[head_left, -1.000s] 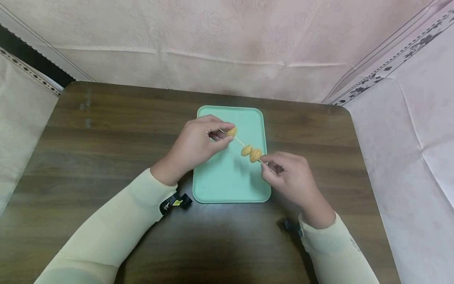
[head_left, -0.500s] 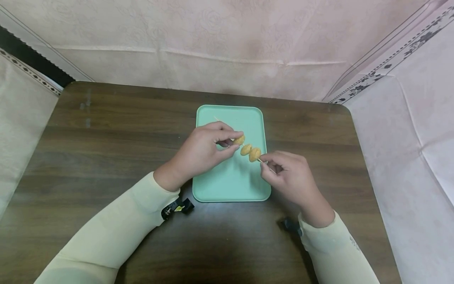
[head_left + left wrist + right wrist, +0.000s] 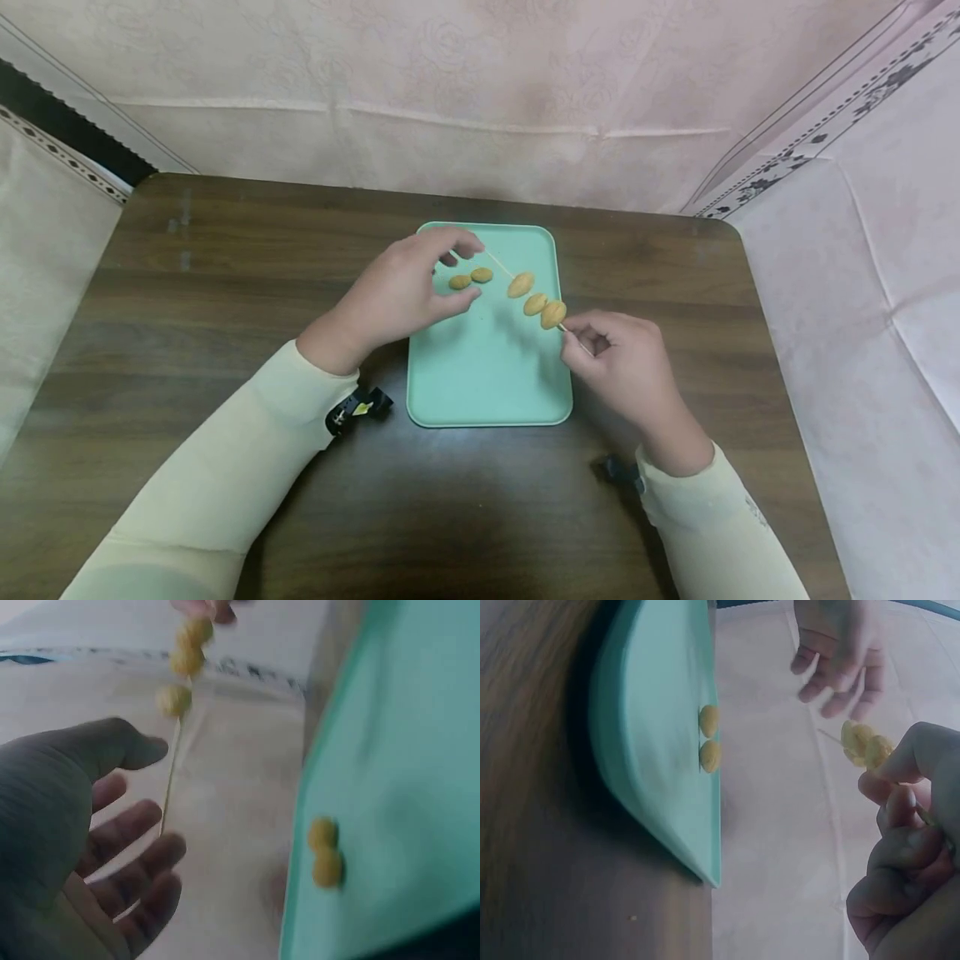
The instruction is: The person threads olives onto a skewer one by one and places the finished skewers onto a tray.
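Note:
In the head view my right hand pinches a thin wooden skewer near its lower end. Three golden-yellow balls are threaded on it. Two sit together close to the right fingers; the third stands a little apart, and bare stick runs past it to the tip. My left hand is spread beside the tip, thumb and fingers apart, with nothing held. Two more such balls lie side by side on the mint-green tray, below the left hand. Right fingertips hide the skewer's butt end partly.
The tray lies on a dark wooden table. Pale patterned cloth hangs behind the table and along its sides. A small black wrist camera sits on the left sleeve, another on the right.
The left hand slid the third ball down the skewer toward the other two, then let go and drew back up and left. The right hand shifted slightly right and up with the skewer.

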`<state>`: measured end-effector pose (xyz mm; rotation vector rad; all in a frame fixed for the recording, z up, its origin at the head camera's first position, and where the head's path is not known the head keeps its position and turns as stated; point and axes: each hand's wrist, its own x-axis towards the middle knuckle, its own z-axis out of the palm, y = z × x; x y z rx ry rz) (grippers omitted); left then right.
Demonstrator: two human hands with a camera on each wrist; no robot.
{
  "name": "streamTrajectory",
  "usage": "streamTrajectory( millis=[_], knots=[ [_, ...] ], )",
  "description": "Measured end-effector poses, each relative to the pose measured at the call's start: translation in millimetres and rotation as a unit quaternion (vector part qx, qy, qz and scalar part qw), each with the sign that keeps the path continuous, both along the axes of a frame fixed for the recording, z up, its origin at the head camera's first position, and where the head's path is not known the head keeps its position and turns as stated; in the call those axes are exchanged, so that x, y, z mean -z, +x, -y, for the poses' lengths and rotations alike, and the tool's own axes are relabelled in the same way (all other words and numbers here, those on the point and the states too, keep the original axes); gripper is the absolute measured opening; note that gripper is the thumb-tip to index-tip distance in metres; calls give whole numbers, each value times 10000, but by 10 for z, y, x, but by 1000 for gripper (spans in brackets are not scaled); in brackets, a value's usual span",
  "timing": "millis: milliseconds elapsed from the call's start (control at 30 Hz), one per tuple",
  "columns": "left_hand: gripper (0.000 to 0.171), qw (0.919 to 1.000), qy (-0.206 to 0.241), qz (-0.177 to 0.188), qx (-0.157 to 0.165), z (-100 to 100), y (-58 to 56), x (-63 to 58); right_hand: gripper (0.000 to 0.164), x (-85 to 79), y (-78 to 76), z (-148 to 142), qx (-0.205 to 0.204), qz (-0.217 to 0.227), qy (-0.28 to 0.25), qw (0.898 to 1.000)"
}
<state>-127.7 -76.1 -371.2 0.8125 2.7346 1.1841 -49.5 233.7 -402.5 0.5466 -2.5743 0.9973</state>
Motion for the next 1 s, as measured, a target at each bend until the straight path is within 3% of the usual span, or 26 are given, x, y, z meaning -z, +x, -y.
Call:
streamTrajectory(
  millis=[100,200,333,467,600,767,1000],
  knots=[
    [60,9974,-595,221,-351,21,-105,90,12,8,-13,-28,139,108,45,9998],
    [67,9891,-1319,448,-473,1,-198,205,12,26,-19,-45,206,218,22,9995],
    [68,9759,-2049,651,-366,-54,-299,346,14,55,-20,-50,235,363,-53,9991],
    [57,9718,-2269,604,-215,-89,-366,439,15,76,-19,-44,275,514,-74,9983],
    [40,9743,-2197,491,-78,-101,-398,495,14,90,-21,-37,340,598,-31,9976],
    [30,9797,-1895,633,-184,-81,-406,541,12,105,-33,-32,343,603,-7,9976],
    [18,9932,-473,770,-734,-6,-384,535,9,109,-40,-31,285,552,-5,9981]
  ],
)
